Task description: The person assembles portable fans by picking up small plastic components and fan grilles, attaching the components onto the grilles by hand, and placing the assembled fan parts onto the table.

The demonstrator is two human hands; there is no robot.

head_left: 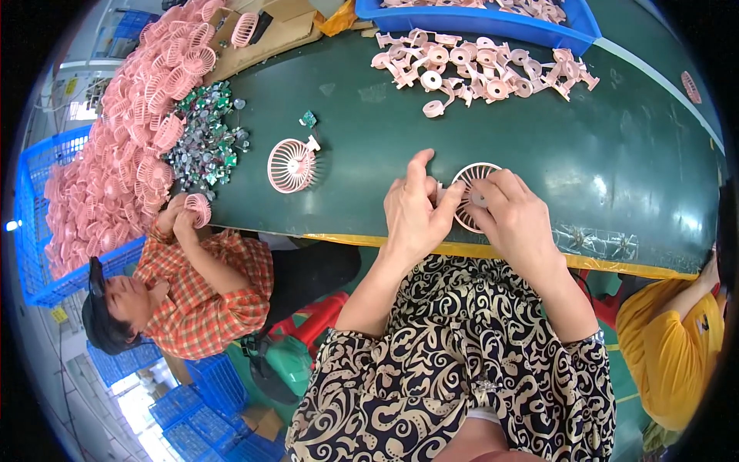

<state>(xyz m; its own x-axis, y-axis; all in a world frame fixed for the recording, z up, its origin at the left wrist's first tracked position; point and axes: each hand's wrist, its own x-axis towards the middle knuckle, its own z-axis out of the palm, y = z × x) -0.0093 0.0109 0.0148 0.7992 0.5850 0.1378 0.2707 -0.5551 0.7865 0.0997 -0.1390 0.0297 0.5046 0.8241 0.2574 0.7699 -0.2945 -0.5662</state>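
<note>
A pale pink fan cage [466,219] rests at the near edge of the green table, between my hands. My left hand [414,212] holds it from the left, thumb against its rim and index finger raised; a bit of pink plastic shows between thumb and fingers. The fingers of my right hand [514,217] reach into the cage, closed on a small grey round part [479,199]. My right fingertips are partly hidden. Left of my hands another pink fan cage [291,166] lies on the table, with a small green circuit board [309,118] just beyond it.
Pink brackets with ring ends [496,89] lie loose before a blue bin [493,17]. At left are a heap of circuit boards with motors [206,135] and a tall pile of pink cages [146,108]. A co-worker [204,296] holds a cage there; another person [670,346] sits at right.
</note>
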